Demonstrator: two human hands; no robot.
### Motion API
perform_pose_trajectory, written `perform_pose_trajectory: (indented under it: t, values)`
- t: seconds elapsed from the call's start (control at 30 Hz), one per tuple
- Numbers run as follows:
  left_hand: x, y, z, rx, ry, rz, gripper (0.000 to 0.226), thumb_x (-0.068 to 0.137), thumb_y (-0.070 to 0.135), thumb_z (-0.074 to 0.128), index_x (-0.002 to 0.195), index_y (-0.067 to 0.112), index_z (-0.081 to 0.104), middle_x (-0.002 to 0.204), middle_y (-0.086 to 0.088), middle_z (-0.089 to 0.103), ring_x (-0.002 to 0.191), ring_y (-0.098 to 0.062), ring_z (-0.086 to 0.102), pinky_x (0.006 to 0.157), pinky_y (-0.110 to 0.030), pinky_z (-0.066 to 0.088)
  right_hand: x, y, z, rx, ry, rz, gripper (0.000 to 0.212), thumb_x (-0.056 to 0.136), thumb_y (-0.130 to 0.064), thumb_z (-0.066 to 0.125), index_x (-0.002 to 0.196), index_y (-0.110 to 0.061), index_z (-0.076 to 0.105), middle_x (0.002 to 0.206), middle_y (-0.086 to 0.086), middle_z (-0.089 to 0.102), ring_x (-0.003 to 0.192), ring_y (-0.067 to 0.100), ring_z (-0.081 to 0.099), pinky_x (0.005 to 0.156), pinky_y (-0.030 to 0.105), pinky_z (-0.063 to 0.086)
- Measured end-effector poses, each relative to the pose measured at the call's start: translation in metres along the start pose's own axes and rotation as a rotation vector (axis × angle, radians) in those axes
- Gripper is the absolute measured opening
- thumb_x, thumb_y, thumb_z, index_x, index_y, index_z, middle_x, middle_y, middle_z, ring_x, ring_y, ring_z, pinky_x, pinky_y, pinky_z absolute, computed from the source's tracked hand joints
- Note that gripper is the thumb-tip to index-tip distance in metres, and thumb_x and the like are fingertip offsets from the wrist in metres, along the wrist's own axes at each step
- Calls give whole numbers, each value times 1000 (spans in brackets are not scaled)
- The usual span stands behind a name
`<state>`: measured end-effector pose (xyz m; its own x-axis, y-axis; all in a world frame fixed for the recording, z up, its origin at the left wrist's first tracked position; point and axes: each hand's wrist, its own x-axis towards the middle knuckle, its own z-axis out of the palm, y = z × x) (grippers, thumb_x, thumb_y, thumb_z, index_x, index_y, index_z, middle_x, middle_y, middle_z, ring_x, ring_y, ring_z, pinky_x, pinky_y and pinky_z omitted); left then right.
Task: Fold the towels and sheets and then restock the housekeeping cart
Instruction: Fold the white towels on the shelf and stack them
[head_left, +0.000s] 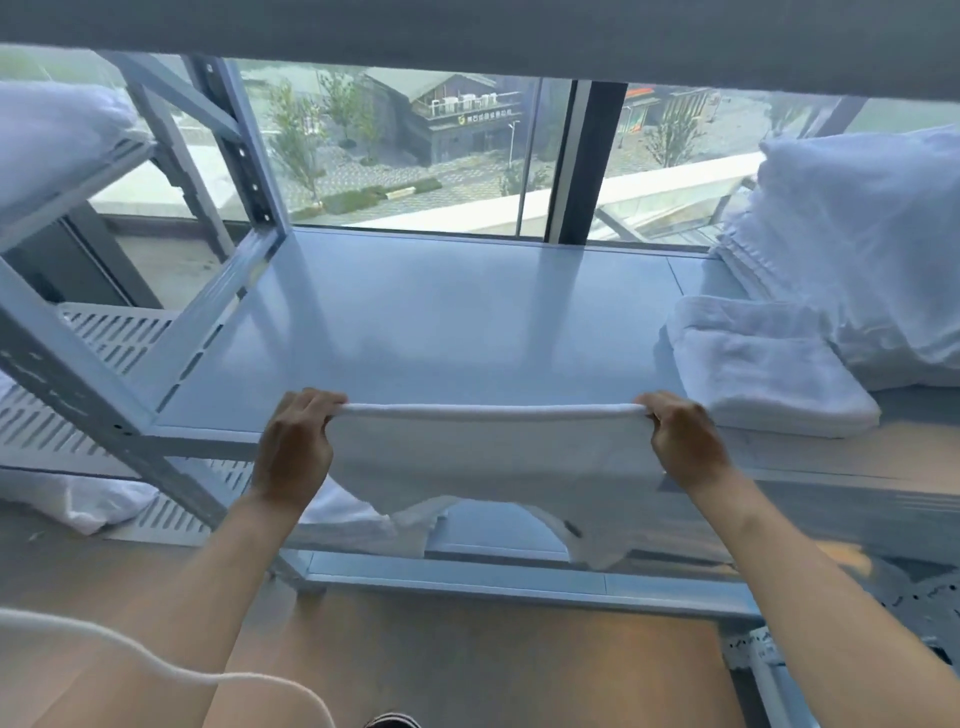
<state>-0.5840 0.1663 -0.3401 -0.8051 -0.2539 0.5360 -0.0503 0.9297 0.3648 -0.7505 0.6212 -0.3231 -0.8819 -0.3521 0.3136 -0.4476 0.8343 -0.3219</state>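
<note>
Both grips are pinching the white towel (488, 452): left hand (296, 441) and right hand (680, 441) are stretching its top edge before the shelf (441, 322), folded towels (763, 369) lying right of it. No writing is legible.

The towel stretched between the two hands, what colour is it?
Plain white, no pattern. The towel shows best in the head view, the only one here.

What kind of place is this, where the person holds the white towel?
Probably a hotel linen or housekeeping storeroom. Grey metal shelving carries a folded towel and stacked white linen, while both hands stretch another towel to fold it.
</note>
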Motion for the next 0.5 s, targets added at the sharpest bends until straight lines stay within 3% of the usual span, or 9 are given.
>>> perform_pose_trajectory:
  t: [0.13,0.23,0.3,0.5]
  values:
    - [32,-14,25,-12,-58,-45,55,67,-22,46,108,3,71,97,-16,69,91,-39,60,79,-46,54,30,-1,22,-94,-26,62,35,75,16,54,93,-9,72,85,14,70,78,40,68,65,38,48]
    - [54,-25,45,-38,-98,-59,56,65,-13,38,106,5,72,95,-14,69,89,-39,58,77,-46,52,45,-6,34,-122,-41,131,33,72,14,53,90,-8,69,84,14,68,78,39,66,63,36,43]
    - [70,-34,60,-63,-141,-92,55,66,-19,43,105,6,71,97,-13,70,91,-40,58,78,-46,51,56,-10,40,-123,-43,179,31,73,14,53,89,-8,67,84,13,67,78,39,66,63,34,40]
    - [113,-50,98,-78,-270,-193,55,67,-22,52,111,4,72,108,-17,71,103,-42,60,84,-49,51,84,-20,62,-139,-90,342,33,77,12,49,97,-6,66,96,17,68,91,40,66,74,42,50]
